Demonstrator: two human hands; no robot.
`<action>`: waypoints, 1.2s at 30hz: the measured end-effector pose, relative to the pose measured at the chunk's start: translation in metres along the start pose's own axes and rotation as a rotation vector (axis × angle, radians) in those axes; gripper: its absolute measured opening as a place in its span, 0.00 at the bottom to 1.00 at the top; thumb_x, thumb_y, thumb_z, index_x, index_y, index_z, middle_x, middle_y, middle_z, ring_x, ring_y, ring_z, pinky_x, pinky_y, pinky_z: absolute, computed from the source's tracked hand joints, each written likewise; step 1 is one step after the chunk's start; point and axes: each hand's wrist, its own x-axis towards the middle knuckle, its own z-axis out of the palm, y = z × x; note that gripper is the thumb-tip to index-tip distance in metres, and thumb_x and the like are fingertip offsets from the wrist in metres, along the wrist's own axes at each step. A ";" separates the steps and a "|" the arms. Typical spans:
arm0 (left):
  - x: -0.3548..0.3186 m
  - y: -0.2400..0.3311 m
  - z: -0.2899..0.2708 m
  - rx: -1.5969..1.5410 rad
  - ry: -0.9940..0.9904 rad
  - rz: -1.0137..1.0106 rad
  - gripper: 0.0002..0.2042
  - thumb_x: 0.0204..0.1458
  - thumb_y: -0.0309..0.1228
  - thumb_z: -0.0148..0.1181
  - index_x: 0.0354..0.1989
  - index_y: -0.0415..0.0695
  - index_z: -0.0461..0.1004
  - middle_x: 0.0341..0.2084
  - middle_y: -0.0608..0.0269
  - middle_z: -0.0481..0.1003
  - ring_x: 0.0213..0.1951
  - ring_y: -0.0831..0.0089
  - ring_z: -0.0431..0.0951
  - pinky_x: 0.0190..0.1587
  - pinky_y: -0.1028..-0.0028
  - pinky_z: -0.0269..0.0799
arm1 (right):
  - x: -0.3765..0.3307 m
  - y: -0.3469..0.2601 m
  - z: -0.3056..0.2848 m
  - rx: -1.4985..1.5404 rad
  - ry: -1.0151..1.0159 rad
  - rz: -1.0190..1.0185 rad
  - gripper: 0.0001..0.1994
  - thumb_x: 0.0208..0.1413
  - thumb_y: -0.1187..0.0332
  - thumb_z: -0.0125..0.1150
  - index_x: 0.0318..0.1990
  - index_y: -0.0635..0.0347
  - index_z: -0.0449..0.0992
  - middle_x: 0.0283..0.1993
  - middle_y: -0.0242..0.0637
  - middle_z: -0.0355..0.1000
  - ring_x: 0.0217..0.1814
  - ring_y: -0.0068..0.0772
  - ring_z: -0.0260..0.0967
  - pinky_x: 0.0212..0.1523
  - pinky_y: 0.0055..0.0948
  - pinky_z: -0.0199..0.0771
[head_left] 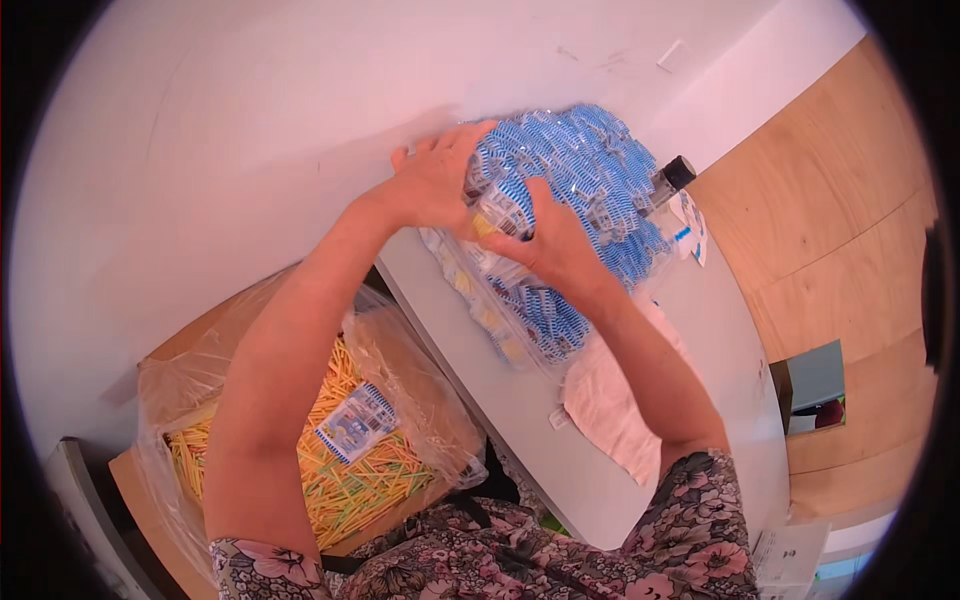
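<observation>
L hand (440, 180) bends over the left edge of the sachet heap (580, 155), its grip I can't tell, & R hand (560, 250) pinches one blue-striped sachet (508, 205) approx. at heap's near-left side.

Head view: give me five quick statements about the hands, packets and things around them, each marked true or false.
1. The left hand and right hand are both at the packet pile. True.
2. A blue-and-white packet lies on the sticks in the cardboard box. True.
3. The cloth is in the box. False: the pink cloth lies on the table.
4. The liner is black. False: the plastic liner is see-through.
5. The bottle right of the pile has a dark cap. True.
</observation>
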 end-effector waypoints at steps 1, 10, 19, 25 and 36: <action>-0.002 -0.006 -0.003 0.004 0.004 -0.004 0.56 0.29 0.37 0.77 0.69 0.61 0.44 0.65 0.59 0.56 0.65 0.55 0.54 0.62 0.47 0.49 | -0.003 0.001 0.009 0.047 0.061 -0.029 0.37 0.46 0.53 0.68 0.55 0.73 0.59 0.50 0.62 0.66 0.53 0.54 0.66 0.51 0.41 0.67; -0.013 -0.036 0.019 -0.717 0.164 0.102 0.44 0.44 0.36 0.69 0.68 0.44 0.49 0.62 0.52 0.59 0.66 0.60 0.55 0.67 0.61 0.49 | 0.002 0.005 0.024 -0.009 0.147 -0.107 0.34 0.46 0.58 0.69 0.54 0.72 0.60 0.52 0.61 0.64 0.55 0.56 0.65 0.51 0.42 0.67; -0.011 -0.056 0.024 -0.591 0.267 0.206 0.37 0.47 0.28 0.66 0.66 0.44 0.54 0.59 0.52 0.64 0.61 0.63 0.63 0.63 0.65 0.58 | 0.007 -0.004 0.056 -0.198 0.194 -0.221 0.28 0.46 0.63 0.67 0.50 0.66 0.60 0.49 0.53 0.65 0.51 0.55 0.65 0.50 0.41 0.68; -0.020 -0.040 0.029 -0.596 0.213 0.136 0.38 0.50 0.26 0.63 0.68 0.44 0.49 0.63 0.54 0.58 0.66 0.62 0.55 0.68 0.64 0.47 | 0.006 0.002 0.025 0.035 0.078 -0.212 0.21 0.47 0.67 0.64 0.44 0.65 0.62 0.43 0.52 0.68 0.48 0.53 0.67 0.46 0.46 0.69; -0.019 -0.038 0.052 -0.318 0.275 0.087 0.46 0.50 0.59 0.53 0.71 0.47 0.40 0.70 0.52 0.41 0.71 0.57 0.37 0.68 0.51 0.25 | -0.038 -0.001 0.011 -0.007 0.282 -0.306 0.29 0.48 0.63 0.63 0.56 0.66 0.62 0.61 0.54 0.61 0.62 0.54 0.60 0.57 0.42 0.63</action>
